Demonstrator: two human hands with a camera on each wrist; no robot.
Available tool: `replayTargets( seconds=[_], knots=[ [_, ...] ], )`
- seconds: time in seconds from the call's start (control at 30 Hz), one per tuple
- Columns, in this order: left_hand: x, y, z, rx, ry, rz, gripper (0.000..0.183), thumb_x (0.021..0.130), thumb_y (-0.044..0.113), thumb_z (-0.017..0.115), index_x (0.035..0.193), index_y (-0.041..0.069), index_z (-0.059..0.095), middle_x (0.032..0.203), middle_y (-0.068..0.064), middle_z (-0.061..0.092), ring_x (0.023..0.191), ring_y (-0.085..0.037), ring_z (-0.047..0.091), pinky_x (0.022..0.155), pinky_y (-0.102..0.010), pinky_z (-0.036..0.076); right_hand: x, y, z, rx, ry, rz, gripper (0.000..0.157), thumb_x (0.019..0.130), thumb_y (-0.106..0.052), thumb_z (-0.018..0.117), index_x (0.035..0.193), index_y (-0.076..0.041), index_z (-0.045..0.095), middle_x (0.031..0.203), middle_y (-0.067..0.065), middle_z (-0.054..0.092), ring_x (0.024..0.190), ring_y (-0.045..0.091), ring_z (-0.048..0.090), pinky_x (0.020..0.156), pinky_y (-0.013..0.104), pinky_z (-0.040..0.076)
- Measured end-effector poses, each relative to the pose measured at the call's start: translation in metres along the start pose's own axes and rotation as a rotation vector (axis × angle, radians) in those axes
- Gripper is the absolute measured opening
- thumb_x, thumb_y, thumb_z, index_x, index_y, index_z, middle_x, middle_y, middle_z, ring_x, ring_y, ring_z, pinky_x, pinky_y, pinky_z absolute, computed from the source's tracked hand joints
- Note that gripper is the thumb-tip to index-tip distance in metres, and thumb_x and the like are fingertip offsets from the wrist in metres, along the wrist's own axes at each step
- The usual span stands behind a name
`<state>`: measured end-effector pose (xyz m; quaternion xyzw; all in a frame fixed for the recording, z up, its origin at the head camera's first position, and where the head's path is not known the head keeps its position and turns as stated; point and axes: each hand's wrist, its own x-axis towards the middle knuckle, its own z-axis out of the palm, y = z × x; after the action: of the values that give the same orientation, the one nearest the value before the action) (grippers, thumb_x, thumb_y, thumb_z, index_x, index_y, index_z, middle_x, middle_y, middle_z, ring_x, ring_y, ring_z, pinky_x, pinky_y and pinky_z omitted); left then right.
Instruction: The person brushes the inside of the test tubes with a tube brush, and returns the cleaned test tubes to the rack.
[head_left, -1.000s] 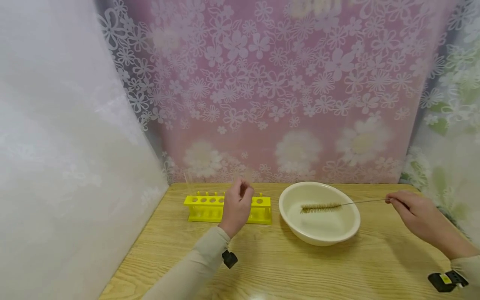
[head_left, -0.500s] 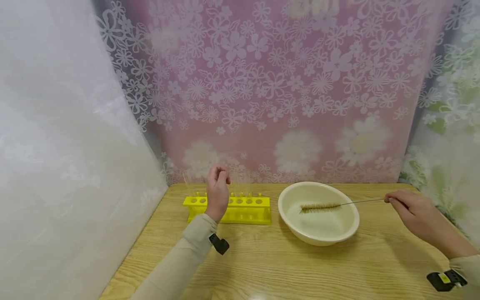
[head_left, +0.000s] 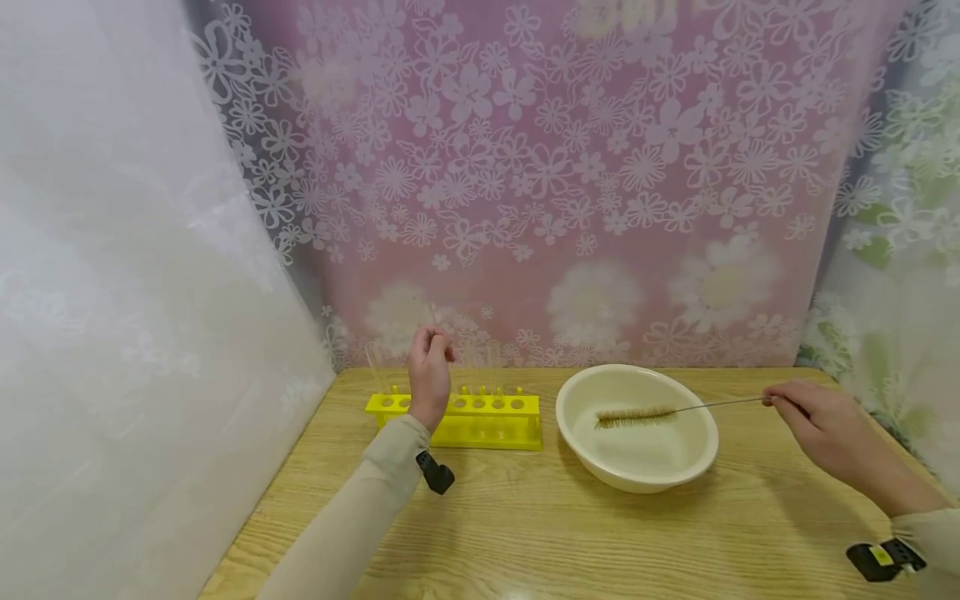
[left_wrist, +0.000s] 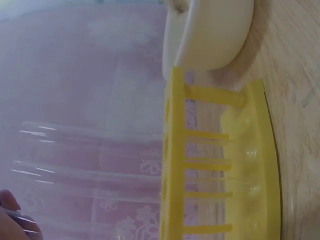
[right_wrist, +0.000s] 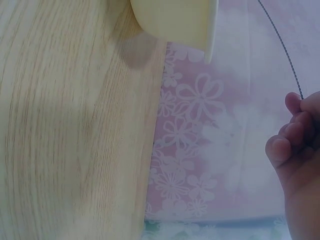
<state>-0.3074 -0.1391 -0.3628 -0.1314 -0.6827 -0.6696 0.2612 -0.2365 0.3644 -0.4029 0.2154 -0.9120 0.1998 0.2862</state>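
Observation:
My left hand (head_left: pixel 431 375) pinches a clear glass test tube, whose end rises faintly above the fingers. In the left wrist view its glass (left_wrist: pixel 25 218) shows between the fingertips. Behind and below this hand stands a yellow test tube rack (head_left: pixel 487 403), partly hidden by it. Clear test tubes (left_wrist: pixel 90 135) stand upright in the rack on either side of the hand. My right hand (head_left: pixel 828 425) grips the twisted wire handle of a test tube brush (head_left: pixel 637 415). The tan bristles hang over a cream basin (head_left: pixel 637 479).
The basin sits right of the rack on a wooden table (head_left: pixel 570 542). A pink flowered curtain (head_left: pixel 510 208) hangs along the table's back edge. A white sheet (head_left: pixel 150 292) closes the left side and a flowered one (head_left: pixel 900 275) the right.
My left hand has moved left and slightly up along the rack, and a tube end now shows above its fingers. The right hand and brush have shifted slightly left.

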Motion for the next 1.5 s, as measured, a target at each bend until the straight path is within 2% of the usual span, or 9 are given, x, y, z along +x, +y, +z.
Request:
replayTargets(
  seconds=[0.2, 0.57, 0.63, 0.77, 0.87, 0.93, 1.07, 1.17, 1.5],
  knots=[
    [0.003, -0.012, 0.001, 0.006, -0.003, -0.019, 0.016, 0.104, 0.013, 0.039, 0.090, 0.006, 0.045, 0.082, -0.014, 0.044, 0.072, -0.023, 0.047, 0.074, -0.034, 0.042, -0.001, 0.001, 0.001, -0.005, 0.013, -0.012, 0.017, 0.098, 0.000, 0.057, 0.110, -0.004, 0.069, 0.099, 0.010, 0.072, 0.096, -0.026, 0.040, 0.066, 0.008, 0.043],
    [0.005, -0.028, 0.002, 0.010, -0.056, -0.118, 0.021, 0.107, 0.012, 0.037, 0.093, -0.003, 0.043, 0.094, -0.038, 0.042, 0.075, -0.029, 0.045, 0.075, -0.036, 0.040, -0.002, 0.001, 0.003, -0.006, 0.011, -0.018, 0.017, 0.098, 0.000, 0.058, 0.109, -0.004, 0.070, 0.098, 0.008, 0.071, 0.094, -0.024, 0.043, 0.066, 0.009, 0.043],
    [0.001, -0.023, 0.001, 0.013, -0.079, -0.123, 0.022, 0.107, 0.012, 0.036, 0.092, -0.004, 0.042, 0.092, -0.038, 0.042, 0.075, -0.031, 0.046, 0.075, -0.036, 0.040, -0.002, 0.002, 0.004, -0.005, 0.014, -0.016, 0.017, 0.097, 0.001, 0.058, 0.109, -0.004, 0.070, 0.098, 0.008, 0.071, 0.094, -0.023, 0.044, 0.066, 0.009, 0.043],
    [-0.004, -0.033, 0.001, 0.038, -0.097, -0.129, 0.022, 0.106, 0.015, 0.036, 0.091, -0.001, 0.042, 0.087, -0.027, 0.045, 0.075, -0.031, 0.047, 0.076, -0.038, 0.041, -0.002, 0.003, 0.003, -0.009, 0.013, -0.009, 0.018, 0.096, 0.002, 0.059, 0.108, -0.005, 0.070, 0.098, 0.008, 0.071, 0.092, -0.020, 0.046, 0.065, 0.010, 0.043],
    [-0.005, -0.051, 0.001, 0.077, -0.095, -0.147, 0.022, 0.106, 0.019, 0.038, 0.090, 0.005, 0.044, 0.084, -0.017, 0.048, 0.076, -0.030, 0.049, 0.077, -0.040, 0.043, -0.002, 0.002, 0.002, -0.008, 0.007, -0.001, 0.017, 0.096, 0.002, 0.059, 0.108, -0.004, 0.070, 0.098, 0.009, 0.071, 0.091, -0.020, 0.047, 0.064, 0.009, 0.043],
    [-0.007, -0.052, 0.001, 0.096, -0.103, -0.159, 0.021, 0.105, 0.019, 0.039, 0.089, 0.007, 0.045, 0.083, -0.014, 0.048, 0.077, -0.031, 0.051, 0.079, -0.041, 0.045, -0.002, 0.002, 0.002, -0.005, 0.003, 0.003, 0.018, 0.096, 0.002, 0.059, 0.109, -0.003, 0.070, 0.098, 0.010, 0.071, 0.091, -0.020, 0.047, 0.064, 0.009, 0.043],
    [-0.010, -0.057, -0.001, 0.125, -0.127, -0.181, 0.022, 0.105, 0.019, 0.039, 0.088, 0.009, 0.048, 0.084, -0.016, 0.052, 0.079, -0.040, 0.051, 0.077, -0.041, 0.045, -0.003, 0.002, 0.001, -0.001, 0.003, -0.003, 0.018, 0.096, 0.004, 0.058, 0.108, -0.002, 0.070, 0.097, 0.009, 0.071, 0.091, -0.019, 0.048, 0.064, 0.009, 0.043],
    [-0.012, -0.061, -0.003, 0.140, -0.152, -0.205, 0.019, 0.105, 0.018, 0.040, 0.090, 0.009, 0.048, 0.087, -0.018, 0.054, 0.079, -0.041, 0.051, 0.073, -0.038, 0.044, -0.003, 0.003, 0.001, -0.006, 0.006, -0.009, 0.018, 0.096, 0.004, 0.058, 0.108, -0.002, 0.070, 0.097, 0.009, 0.071, 0.090, -0.018, 0.049, 0.064, 0.010, 0.043],
    [-0.020, -0.067, -0.007, 0.226, -0.222, -0.204, 0.020, 0.105, 0.016, 0.043, 0.099, 0.000, 0.054, 0.092, -0.019, 0.053, 0.072, -0.026, 0.043, 0.070, -0.034, 0.040, -0.004, 0.004, 0.002, -0.017, 0.006, -0.009, 0.018, 0.095, 0.004, 0.059, 0.109, -0.002, 0.070, 0.097, 0.008, 0.071, 0.089, -0.017, 0.050, 0.063, 0.010, 0.042]
  ],
)
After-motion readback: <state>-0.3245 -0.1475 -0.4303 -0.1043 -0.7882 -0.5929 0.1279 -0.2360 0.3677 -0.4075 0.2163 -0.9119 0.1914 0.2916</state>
